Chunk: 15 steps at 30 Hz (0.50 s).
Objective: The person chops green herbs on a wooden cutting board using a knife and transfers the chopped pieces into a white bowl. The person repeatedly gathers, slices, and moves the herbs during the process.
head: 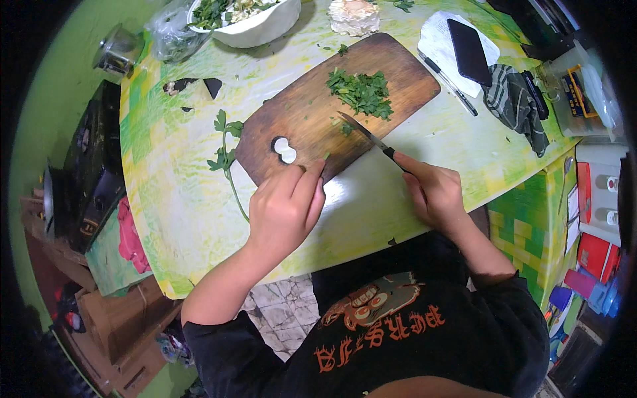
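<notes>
My left hand [281,206] is at the near-left edge of the wooden cutting board [308,112], fingers pinched together. A short green stem end [326,155] pokes out at its fingertips. To its left lies a leafy herb sprig [225,156], like parsley, whose stem runs to the hand; whether both are one piece is hidden. My right hand [438,191] grips the black handle of a kitchen knife [371,137]. The blade reaches over the board's near edge, its tip close to a few cut leaf bits [345,128]. Just beyond sits a pile of chopped green leaves [363,94].
A white bowl [259,25] of chopped greens stands at the far left beside a plastic bag [174,35]. Behind the board is a pale, rough round object [354,17]. To the right lie a pen [448,82], paper [433,35], a smartphone [468,52] and a checked cloth [512,104].
</notes>
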Each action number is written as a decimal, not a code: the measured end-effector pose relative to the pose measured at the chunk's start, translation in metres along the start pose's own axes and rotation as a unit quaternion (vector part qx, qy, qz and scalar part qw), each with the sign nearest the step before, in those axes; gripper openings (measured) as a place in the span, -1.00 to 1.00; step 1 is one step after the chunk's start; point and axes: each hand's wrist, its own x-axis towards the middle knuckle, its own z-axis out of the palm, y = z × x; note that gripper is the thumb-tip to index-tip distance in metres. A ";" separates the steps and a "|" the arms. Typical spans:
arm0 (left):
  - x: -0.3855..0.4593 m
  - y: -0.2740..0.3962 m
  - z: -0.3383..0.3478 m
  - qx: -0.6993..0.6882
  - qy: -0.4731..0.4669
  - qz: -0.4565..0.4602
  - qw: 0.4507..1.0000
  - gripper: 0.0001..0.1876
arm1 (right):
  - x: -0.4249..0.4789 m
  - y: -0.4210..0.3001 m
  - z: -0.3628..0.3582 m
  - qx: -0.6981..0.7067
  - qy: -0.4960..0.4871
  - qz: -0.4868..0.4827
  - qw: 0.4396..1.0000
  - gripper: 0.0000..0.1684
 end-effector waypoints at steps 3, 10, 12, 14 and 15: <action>0.000 0.000 0.001 -0.002 0.004 0.007 1.000 -0.70 | 0.003 -0.002 0.000 0.000 0.001 0.010 1.000 -0.54; 0.000 -0.002 0.001 -0.014 0.002 0.000 1.000 -0.71 | 0.005 -0.006 -0.004 -0.008 -0.023 0.038 0.999 -0.61; 0.000 -0.002 0.001 -0.023 -0.001 -0.004 1.000 -0.71 | 0.005 -0.005 -0.002 -0.004 -0.016 0.037 0.999 -0.62; 0.000 -0.003 0.000 -0.033 -0.006 -0.007 0.999 -0.72 | 0.005 -0.004 -0.002 0.001 -0.017 0.038 0.999 -0.62; 0.000 -0.003 0.000 -0.037 -0.006 -0.013 0.999 -0.72 | 0.005 -0.004 -0.003 0.003 -0.021 0.040 0.999 -0.62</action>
